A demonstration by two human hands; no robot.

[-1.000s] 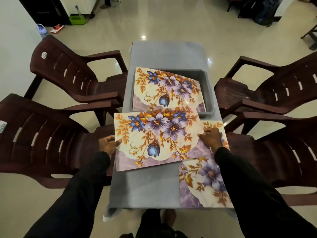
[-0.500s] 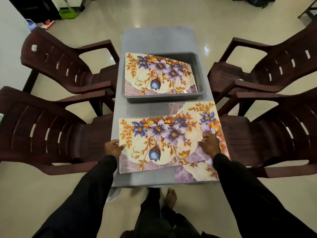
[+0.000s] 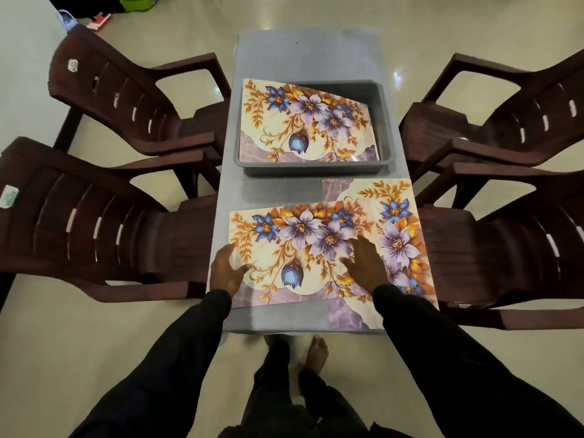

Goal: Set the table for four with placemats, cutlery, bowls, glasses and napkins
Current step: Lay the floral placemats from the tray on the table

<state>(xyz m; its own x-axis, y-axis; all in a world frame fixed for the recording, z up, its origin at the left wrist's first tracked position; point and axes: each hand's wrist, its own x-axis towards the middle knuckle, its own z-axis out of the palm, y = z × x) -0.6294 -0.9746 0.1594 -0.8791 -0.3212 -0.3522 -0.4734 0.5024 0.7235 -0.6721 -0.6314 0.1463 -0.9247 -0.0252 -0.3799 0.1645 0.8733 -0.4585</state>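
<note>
At the near edge: left hand (image 3: 229,273) and right hand (image 3: 366,267) are lying flat, fingers (image 3: 363,248) straight and spread, pressing a placemat (image 3: 284,241) onto the tabletop (image 3: 306,52).
Underneath: a second placemat (image 3: 398,213) is lying turned the other way, partly covered.
Tray (image 3: 309,169): a third placemat (image 3: 303,121) is waiting inside.
Progress: early, I judge. No place is looking finished, and cutlery, bowls, glasses and napkins are not showing.

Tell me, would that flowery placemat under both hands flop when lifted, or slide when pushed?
Probably thin and light: the flower-printed rectangular placemat lies flat over another mat on the grey table. Likely bendy yet not limp: a matching placemat rests tilted across the rim of the grey plastic tray, barely sagging. Its glossy face may slide under the flat right hand.
</note>
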